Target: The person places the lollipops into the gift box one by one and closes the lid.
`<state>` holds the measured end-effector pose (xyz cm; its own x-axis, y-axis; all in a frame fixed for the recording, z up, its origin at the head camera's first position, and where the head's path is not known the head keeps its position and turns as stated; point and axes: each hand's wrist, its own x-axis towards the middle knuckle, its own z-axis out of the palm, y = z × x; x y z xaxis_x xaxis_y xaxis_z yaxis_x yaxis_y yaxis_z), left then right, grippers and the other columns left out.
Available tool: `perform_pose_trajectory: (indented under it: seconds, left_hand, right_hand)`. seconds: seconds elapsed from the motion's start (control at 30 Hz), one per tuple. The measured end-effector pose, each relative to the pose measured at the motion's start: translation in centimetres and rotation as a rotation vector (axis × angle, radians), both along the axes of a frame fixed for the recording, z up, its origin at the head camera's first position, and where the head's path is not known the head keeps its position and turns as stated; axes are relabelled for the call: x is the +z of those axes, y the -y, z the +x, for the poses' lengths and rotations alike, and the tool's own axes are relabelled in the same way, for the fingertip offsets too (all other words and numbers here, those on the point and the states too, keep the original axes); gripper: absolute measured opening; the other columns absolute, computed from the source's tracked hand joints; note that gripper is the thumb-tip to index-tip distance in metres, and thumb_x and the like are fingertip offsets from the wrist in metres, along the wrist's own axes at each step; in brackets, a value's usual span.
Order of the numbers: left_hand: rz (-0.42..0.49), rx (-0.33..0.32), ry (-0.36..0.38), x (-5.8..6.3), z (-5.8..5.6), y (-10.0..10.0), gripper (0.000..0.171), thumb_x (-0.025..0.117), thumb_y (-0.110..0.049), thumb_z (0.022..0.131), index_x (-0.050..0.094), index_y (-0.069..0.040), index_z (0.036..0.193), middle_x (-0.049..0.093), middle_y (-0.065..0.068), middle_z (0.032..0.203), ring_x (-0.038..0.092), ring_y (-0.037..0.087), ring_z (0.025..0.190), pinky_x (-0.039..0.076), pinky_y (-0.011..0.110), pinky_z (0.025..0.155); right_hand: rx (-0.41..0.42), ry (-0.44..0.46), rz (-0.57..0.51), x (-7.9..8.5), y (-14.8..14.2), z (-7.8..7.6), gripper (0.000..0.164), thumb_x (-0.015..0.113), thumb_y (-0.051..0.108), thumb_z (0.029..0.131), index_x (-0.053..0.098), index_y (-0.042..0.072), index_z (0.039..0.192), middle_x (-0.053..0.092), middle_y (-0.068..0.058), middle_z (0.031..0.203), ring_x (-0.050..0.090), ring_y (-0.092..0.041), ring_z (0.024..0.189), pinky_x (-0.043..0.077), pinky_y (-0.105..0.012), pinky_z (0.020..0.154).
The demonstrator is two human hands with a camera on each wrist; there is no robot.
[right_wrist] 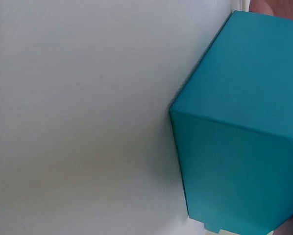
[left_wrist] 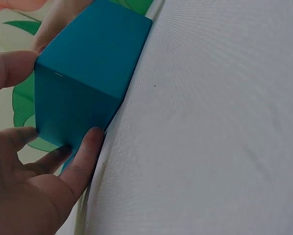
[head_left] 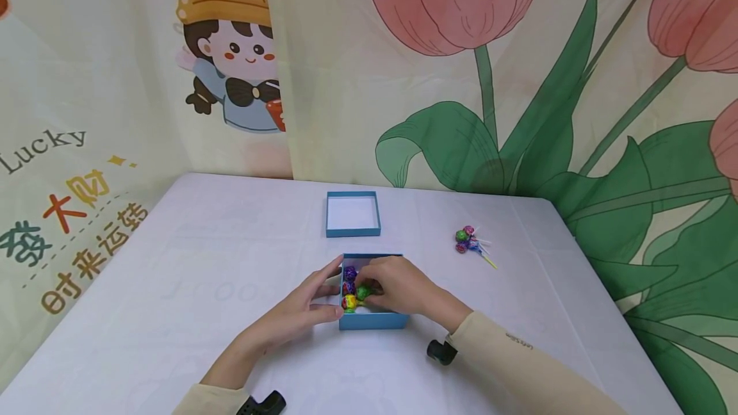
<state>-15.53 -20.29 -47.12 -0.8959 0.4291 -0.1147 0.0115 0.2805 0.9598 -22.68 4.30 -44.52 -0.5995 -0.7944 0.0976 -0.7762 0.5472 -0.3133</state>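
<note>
A blue box (head_left: 373, 322) stands without its lid on the white-covered table. Along its left wall lie wrapped lollipops: purple ones (head_left: 350, 273) at the back and a yellow one (head_left: 349, 302) in front. My left hand (head_left: 296, 305) rests on the left side of the box, its spread fingertips touching the wall (left_wrist: 73, 105) in the left wrist view. Reaching in over the right wall, my right hand (head_left: 400, 284) pinches a green lollipop (head_left: 363, 292) beside the others. The right wrist view shows mostly the box's outer walls (right_wrist: 234, 166).
The blue box lid (head_left: 353, 233) lies behind the box, its white inside facing up. A small bunch of wrapped lollipops (head_left: 462, 235) with their sticks lies to the right on the table (head_left: 230, 235). A printed curtain (head_left: 334, 82) hangs behind the table.
</note>
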Motion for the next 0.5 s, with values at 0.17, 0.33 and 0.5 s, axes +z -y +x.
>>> perform_pose_trajectory:
  seconds: [0.17, 0.33, 0.5]
  left_hand:
    - [-0.002, 0.002, 0.004, 0.01, 0.00, 0.04, 0.088, 0.070, -0.029, 0.103, 0.015, -0.034, 0.172, 0.015, 0.013, 0.177, 0.035, 0.043, 0.154, 0.038, 0.061, 0.121]
    - [0.002, 0.000, 0.001, -0.03, 0.01, 0.11, 0.088, 0.070, -0.028, 0.103, 0.016, -0.035, 0.171, 0.016, 0.012, 0.177, 0.036, 0.043, 0.154, 0.038, 0.060, 0.121]
    - [0.004, -0.001, -0.004, -0.10, 0.05, 0.17, 0.087, 0.070, -0.028, 0.103, 0.016, -0.036, 0.171, 0.016, 0.012, 0.177, 0.035, 0.042, 0.155, 0.038, 0.059, 0.121]
  right_hand:
    - [-0.005, -0.002, 0.003, -0.04, 0.11, 0.02, 0.023, 0.086, 0.025, 0.092, 0.081, 0.017, 0.113, 0.076, 0.005, 0.101, 0.061, -0.004, 0.083, 0.053, -0.013, 0.078]
    - [0.000, -0.015, 0.016, 0.02, 0.11, 0.08, 0.026, 0.088, 0.027, 0.091, 0.081, 0.016, 0.113, 0.076, 0.005, 0.100, 0.060, -0.005, 0.082, 0.053, -0.014, 0.077]
    - [0.019, -0.027, 0.029, 0.11, 0.01, 0.13, 0.028, 0.089, 0.030, 0.089, 0.082, 0.017, 0.113, 0.076, 0.005, 0.099, 0.058, -0.004, 0.081, 0.052, -0.014, 0.076]
